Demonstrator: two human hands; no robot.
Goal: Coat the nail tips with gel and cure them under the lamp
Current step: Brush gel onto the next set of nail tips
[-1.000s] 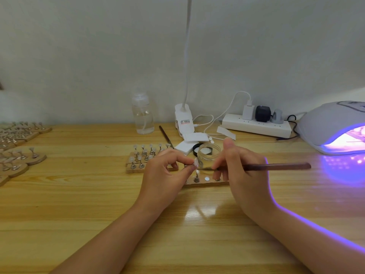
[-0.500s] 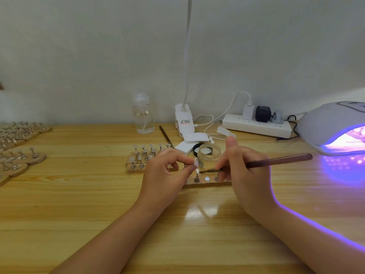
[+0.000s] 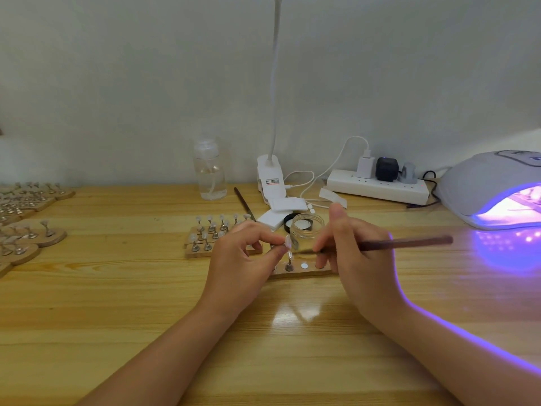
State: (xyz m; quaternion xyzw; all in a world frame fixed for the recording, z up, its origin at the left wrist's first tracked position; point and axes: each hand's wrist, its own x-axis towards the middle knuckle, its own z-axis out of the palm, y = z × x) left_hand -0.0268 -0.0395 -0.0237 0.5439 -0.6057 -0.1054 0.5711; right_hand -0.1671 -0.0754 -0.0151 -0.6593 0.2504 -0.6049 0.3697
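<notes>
Stands (image 3: 17, 230) of wood crowd the far left edge of the desk (image 3: 117, 312), each carrying small metal holders; whether those hold nail tips is too blurred to tell. Further right, against the wall, a clear plastic bottle (image 3: 209, 174) stands upright, holding clear liquid in its lower part. Below it, nearer the person, another wooden stand (image 3: 205, 244) carries two rows of holders topped with pale nail tips.

The left hand (image 3: 243, 259) is curled, thumb and forefinger pinching one nail tip (image 3: 287, 241) on its holder, lifted above a third wooden strip (image 3: 304, 269). One holder (image 3: 289, 263) with a tip stands on that strip, beside a bare round white spot.

Just behind the hands sits a small clear glass jar (image 3: 307, 230), open at the top, with clear gel at the bottom; how much is hard to judge. A black lid (image 3: 289, 221) lies touching it on the left, beside white pads (image 3: 281, 210). A spare brush (image 3: 243, 200) lies behind, and a white clip lamp (image 3: 270, 180) rises up the wall.

The right hand (image 3: 357, 259) grips a dark brush (image 3: 404, 243) like a pen, its fine end pointing left in front of the jar toward the pinched tip; whether they touch I cannot tell.

A white power strip (image 3: 377, 189) with three plugs lies by the wall. At the far right the curing lamp (image 3: 483, 183) glows violet, with a stand inside it, only partly seen.
</notes>
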